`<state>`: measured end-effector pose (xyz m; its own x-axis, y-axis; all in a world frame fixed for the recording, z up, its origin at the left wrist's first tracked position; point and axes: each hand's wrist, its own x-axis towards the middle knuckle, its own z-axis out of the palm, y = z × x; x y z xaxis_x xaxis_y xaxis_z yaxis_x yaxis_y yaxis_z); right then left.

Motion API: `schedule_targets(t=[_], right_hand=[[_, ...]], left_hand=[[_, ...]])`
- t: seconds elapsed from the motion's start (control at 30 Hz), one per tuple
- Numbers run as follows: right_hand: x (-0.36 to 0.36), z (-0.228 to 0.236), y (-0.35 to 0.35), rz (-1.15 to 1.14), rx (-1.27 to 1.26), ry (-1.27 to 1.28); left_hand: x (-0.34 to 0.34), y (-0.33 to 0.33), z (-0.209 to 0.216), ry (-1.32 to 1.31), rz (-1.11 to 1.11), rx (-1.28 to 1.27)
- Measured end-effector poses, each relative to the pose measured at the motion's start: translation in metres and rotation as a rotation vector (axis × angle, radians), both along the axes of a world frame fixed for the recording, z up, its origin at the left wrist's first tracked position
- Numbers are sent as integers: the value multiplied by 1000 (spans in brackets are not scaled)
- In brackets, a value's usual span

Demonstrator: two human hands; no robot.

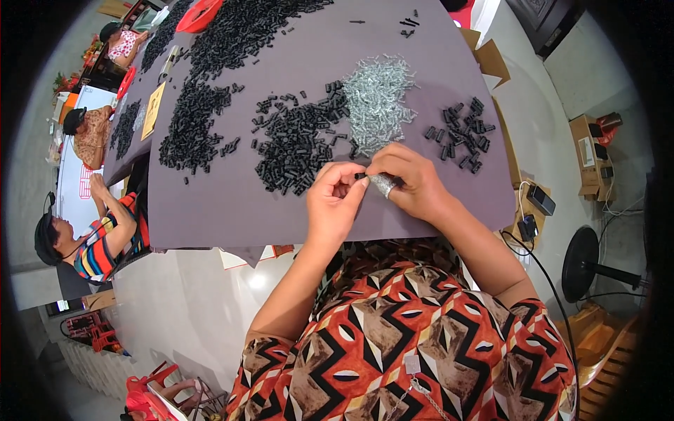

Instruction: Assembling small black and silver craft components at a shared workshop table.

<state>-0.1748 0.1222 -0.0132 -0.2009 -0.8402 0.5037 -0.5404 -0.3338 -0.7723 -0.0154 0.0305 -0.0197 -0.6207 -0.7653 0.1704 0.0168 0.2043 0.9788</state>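
Note:
Over the near edge of the table, my left hand (333, 199) pinches a small black cylindrical piece (360, 176) between thumb and fingers. My right hand (413, 184) meets it there, its fingers closed and their tips close to the piece. A silvery wrapping (382, 184) shows at the right hand's thumb side; whether it covers the thumb or is held, I cannot tell. What the right fingertips grip is hidden. Just beyond the hands lie a heap of small silvery, clear-looking parts (379, 98) and a heap of short black cylinders (291, 151).
A smaller group of black cylinders (463, 137) lies at the right of the grey-covered table (232, 217). More black heaps (193, 126) and a red basin (199, 15) are farther left. Several people sit along the left side. Cardboard boxes (590, 158) and a black fan (581, 264) stand right.

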Motion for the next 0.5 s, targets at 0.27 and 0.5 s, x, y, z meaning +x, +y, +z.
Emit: schedule_targets(t=[0.27,0.5], right_hand=[[1,1,1,-12,14,-60],[2,-1,-2,29,8,-61]], left_hand=[[5,1,11,-187,51,-155],[7,4,15,-274,15,-339]])
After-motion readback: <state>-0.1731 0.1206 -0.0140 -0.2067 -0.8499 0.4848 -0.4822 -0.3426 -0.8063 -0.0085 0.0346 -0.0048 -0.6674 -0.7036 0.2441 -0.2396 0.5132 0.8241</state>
